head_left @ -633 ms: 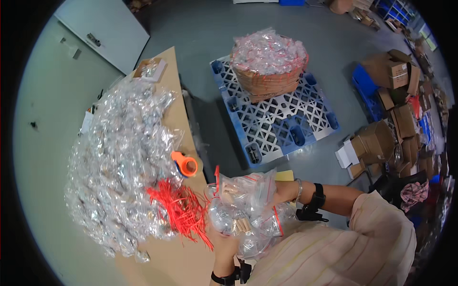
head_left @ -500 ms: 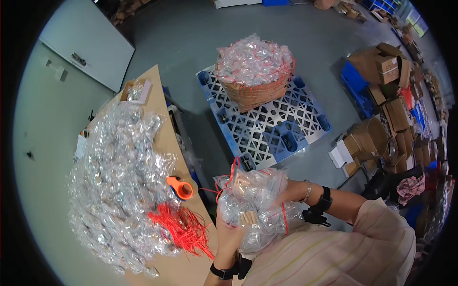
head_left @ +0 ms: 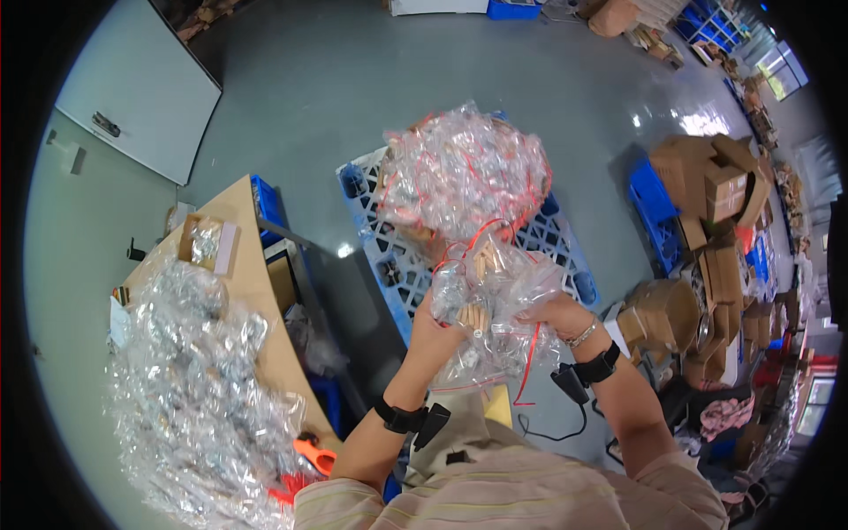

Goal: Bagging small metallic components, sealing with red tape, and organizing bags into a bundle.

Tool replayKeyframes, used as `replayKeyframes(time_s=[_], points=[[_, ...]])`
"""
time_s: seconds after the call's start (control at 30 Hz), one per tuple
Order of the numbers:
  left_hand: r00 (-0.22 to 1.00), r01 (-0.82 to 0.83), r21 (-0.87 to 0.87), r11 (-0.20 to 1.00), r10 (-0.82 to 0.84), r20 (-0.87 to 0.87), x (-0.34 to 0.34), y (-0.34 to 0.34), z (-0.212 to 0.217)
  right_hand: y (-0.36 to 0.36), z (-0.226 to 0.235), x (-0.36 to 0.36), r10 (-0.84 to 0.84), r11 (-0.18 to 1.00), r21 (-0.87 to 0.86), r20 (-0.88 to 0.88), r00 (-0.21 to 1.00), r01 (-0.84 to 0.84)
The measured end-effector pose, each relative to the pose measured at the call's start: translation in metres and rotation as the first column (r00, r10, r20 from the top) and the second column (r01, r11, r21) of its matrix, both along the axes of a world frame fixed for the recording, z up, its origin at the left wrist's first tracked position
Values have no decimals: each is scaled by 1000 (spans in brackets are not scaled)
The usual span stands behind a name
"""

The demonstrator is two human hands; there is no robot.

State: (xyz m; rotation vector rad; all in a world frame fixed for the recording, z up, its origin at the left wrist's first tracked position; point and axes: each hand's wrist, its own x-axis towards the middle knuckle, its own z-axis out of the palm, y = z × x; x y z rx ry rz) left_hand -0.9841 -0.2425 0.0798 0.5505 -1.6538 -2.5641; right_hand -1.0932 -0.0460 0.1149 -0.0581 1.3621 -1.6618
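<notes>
- Clear plastic bag w/ small tan wooden pieces sat at centre frame, held up at chest height betw both hands, red tie string dangling off its lower right.
- Left hand gripped bag's left side, fingers curled & clamped on the plastic, prob. to keep the load bunched.
- Right hand clamped the right edge, fingers closed on the film; looked like it was steadying the bundle.
- Just above, basket heaped w/ similar filled bags, sitting on blue-white pallet.
- Lower left: wooden table under a big pile of clear bags; orange tape dispenser at its near edge.
- Right of frame: stacked cardboard boxes.
</notes>
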Motion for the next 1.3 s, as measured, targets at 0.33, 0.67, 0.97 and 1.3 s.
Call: replayKeyframes(time_s=[0.33, 0.67, 0.97, 1.3], points=[[936, -209, -649, 731, 342, 83, -255, -153, -284, -236, -236, -285, 762, 592, 782, -621, 181, 193], [781, 503, -768, 396, 171, 600, -284, -144, -366, -277, -336, -312, 983, 140, 988, -132, -127, 59], [634, 725, -616, 307, 51, 772, -298, -153, -320, -295, -297, -321, 1000, -15, 999, 13, -27, -51], [614, 494, -701, 515, 363, 700, -129, -81, -215, -293, -275, -267, 528, 571, 821, -376, -761, -9]])
